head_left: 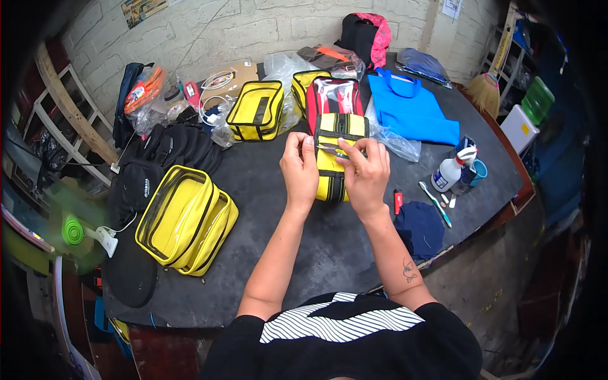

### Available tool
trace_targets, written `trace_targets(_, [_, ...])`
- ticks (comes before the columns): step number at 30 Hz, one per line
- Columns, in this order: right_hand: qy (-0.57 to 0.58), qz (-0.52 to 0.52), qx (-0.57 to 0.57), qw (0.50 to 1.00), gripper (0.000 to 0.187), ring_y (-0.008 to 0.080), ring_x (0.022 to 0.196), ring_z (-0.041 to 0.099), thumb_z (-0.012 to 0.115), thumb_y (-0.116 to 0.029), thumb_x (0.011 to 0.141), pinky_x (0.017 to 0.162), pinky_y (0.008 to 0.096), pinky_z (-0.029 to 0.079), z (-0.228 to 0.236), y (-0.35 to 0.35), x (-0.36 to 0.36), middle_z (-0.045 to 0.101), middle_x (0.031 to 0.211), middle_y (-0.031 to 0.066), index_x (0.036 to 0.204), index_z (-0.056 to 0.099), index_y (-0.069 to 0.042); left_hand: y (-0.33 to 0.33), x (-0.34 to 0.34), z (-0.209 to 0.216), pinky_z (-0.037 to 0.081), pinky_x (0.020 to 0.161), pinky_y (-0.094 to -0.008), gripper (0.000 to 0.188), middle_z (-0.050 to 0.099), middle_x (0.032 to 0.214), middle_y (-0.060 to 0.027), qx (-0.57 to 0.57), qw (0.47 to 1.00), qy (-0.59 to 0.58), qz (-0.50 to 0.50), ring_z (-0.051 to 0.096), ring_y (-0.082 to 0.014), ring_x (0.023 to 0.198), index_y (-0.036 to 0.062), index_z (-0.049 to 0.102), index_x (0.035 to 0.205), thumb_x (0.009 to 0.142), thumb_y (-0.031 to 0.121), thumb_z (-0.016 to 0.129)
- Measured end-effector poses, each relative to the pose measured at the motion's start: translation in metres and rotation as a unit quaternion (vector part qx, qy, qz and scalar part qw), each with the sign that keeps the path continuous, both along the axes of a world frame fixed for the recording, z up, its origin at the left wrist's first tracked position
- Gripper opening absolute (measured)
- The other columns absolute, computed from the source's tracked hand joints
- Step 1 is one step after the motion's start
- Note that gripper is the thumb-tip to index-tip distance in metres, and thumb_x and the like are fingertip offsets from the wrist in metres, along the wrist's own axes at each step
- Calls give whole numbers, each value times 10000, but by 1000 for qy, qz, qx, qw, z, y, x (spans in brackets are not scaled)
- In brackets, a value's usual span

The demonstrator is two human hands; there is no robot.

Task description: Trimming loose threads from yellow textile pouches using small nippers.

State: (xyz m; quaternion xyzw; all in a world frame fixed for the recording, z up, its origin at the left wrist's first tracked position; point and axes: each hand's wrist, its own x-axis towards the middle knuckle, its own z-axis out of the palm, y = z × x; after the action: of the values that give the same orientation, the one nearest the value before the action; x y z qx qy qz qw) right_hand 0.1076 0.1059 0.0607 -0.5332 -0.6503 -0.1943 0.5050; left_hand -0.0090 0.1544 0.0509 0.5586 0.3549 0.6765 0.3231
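A yellow bag with black trim and zippers (pixel 331 182) lies on the table in front of me, under both hands. My left hand (pixel 299 172) is closed in a pinch at the bag's left edge, and what its fingertips hold is too small to tell. My right hand (pixel 367 175) is closed around a small pointed metal tool (pixel 328 148), whose tip points left toward the left fingertips. Just behind stands a red bag with a clear window (pixel 336 95). To the left, a larger yellow bag with clear panels (pixel 183 218) rests on the table.
More yellow bags (pixel 256 111), black bags (pixel 168 152) and a blue bag (pixel 411 104) surround the dark table (pixel 266 190). On the right are a spray bottle (pixel 448 174), a toothbrush (pixel 436 204), a red lighter-shaped item (pixel 398 201) and dark cloth (pixel 419 229).
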Motion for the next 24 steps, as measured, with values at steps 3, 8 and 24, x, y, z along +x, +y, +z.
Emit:
trace_targets(3, [-15, -6, 8, 1000, 278, 230, 790, 505, 711, -68, 707, 700, 366, 383, -1, 3, 1, 526, 825, 43, 981, 710, -112, -6, -1, 4, 392, 614, -215, 188, 507, 744, 12, -11, 999, 45, 4, 423, -52, 690, 4, 514, 821, 971, 116, 518])
trace_targets(8, [-12, -5, 11, 1000, 260, 222, 783, 499, 704, -73, 701, 682, 365, 364, -2, 5, 1, 516, 809, 34, 958, 712, -112, -3, 2, -6, 369, 583, -213, 183, 489, 738, 23, 19, 1000, 17, 14, 395, -44, 677, 6, 522, 831, 974, 120, 518])
trace_targets(24, [618, 377, -169, 669, 403, 154, 988, 609, 678, -39, 833, 880, 293, 476, -40, 3, 21, 622, 1062, 70, 1182, 477, -16, -27, -16, -40, 461, 756, -245, 470, 610, 949, -56, 108, 988, 113, 13, 575, -125, 813, 53, 543, 1212, 781, 29, 729])
